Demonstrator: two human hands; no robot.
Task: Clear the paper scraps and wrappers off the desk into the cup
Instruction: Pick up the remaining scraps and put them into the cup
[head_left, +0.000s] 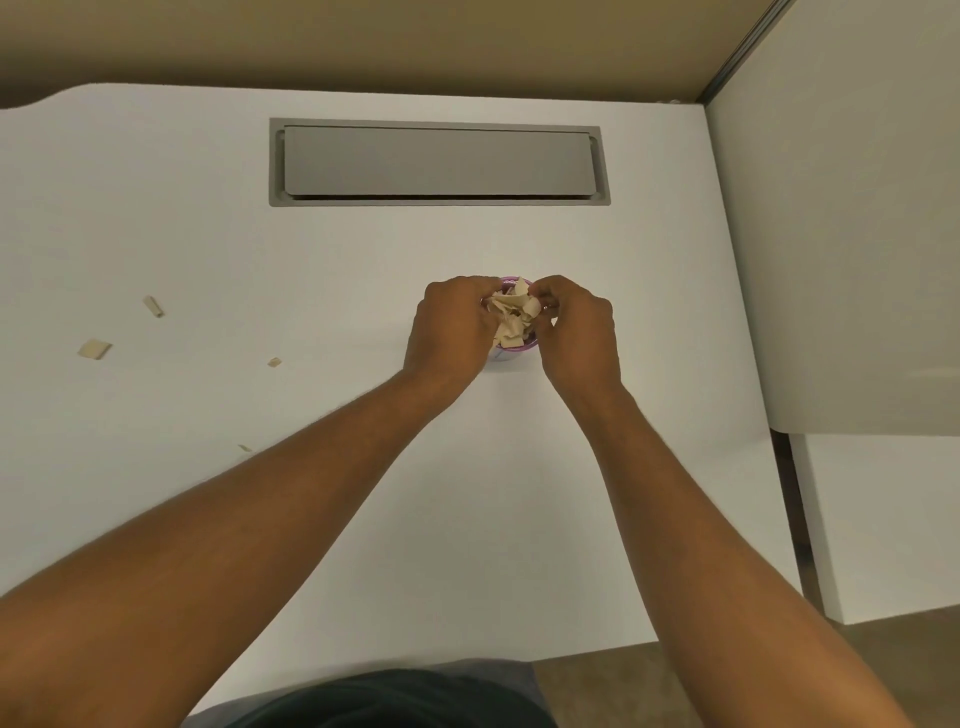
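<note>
Gripping a wad (511, 319) of crumpled tan paper from both sides, the two hands meet over the cup (511, 351) near the middle of the white desk (363, 260). The left hand (451, 327) has its fingers curled in against the wad's left side, and the right hand (576, 327) curls its fingers and thumb onto the right side. The wad sits in and over the mouth of the cup, hiding most of it; only a thin purple rim shows at the far edge between the knuckles and again at the near edge below the paper. The cup stands upright on the desk, with both wrists close beside it.

Well to the left, loose scraps lie on the desk, apart from each other and from the cup: a narrow strip (154, 306) farthest back, a wider flat piece (94, 348) nearer the left edge, a small bit (274, 362) closer to the left forearm, and a tiny sliver (244, 448) just beside that forearm.

At the back of the desk, a grey hatch (439, 162) lies set flush in the surface, its lid closed. A pale partition (841, 234) borders the desk on the right. Both forearms reach in bare from the bottom corners.
</note>
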